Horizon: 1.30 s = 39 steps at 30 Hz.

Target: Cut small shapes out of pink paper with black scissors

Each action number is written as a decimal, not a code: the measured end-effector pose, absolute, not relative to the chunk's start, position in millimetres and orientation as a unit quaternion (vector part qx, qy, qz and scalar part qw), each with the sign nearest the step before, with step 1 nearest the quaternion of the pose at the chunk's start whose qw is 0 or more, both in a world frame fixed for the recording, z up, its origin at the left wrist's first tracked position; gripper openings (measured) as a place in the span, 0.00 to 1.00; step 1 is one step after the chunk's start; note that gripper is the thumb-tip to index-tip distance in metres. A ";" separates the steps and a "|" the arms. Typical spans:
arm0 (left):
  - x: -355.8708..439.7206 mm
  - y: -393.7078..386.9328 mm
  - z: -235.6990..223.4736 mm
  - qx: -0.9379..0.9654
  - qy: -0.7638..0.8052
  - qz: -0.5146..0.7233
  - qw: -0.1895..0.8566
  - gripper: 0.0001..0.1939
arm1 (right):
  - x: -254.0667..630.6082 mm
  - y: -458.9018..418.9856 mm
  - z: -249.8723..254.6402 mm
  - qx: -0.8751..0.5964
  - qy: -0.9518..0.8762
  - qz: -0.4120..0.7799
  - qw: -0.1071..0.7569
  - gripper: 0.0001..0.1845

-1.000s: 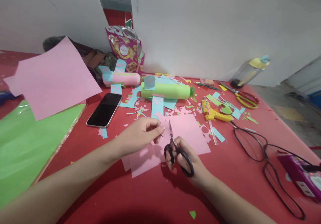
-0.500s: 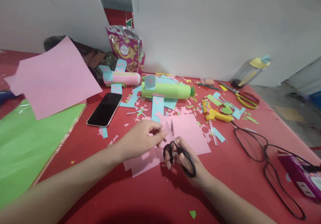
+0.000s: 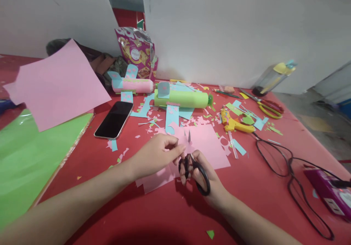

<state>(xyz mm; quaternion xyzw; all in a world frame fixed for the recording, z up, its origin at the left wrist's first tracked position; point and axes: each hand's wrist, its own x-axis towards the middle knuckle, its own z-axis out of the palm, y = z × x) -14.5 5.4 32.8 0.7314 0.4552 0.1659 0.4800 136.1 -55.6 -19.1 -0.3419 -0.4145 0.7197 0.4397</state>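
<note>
My right hand (image 3: 207, 177) has its fingers through the black handles of a pair of scissors (image 3: 202, 177), whose blades point away from me and stand slightly apart. Close by on the left, my left hand (image 3: 157, 153) is closed in a pinch on a small piece of pink paper (image 3: 188, 148), which sits at the scissor blades. Its outline is hard to make out against the pink paper sheets (image 3: 210, 139) lying beneath both hands. Just beyond them lies a green paper-wrapped bottle (image 3: 189, 99) with blue paper wings, beside a smaller pink one (image 3: 138, 86).
A phone (image 3: 114, 120), green sheets (image 3: 41, 157) and a large pink sheet (image 3: 63, 87) are on the left. To the right lie a yellow glue gun (image 3: 238, 126) with its cord, more scissors (image 3: 270, 108), a water bottle (image 3: 274, 78) and a purple power strip (image 3: 330, 193). Paper scraps litter the red table.
My left hand has shifted slightly right, closer to the scissors. The scissor handles have drawn a little closer together and turned slightly; the other things stay in place.
</note>
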 end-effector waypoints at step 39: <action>-18.3 9.8 35.0 0.756 0.439 0.136 0.466 0.16 | 136.2 -58.6 -21.8 -0.324 -0.437 0.708 0.451 0.17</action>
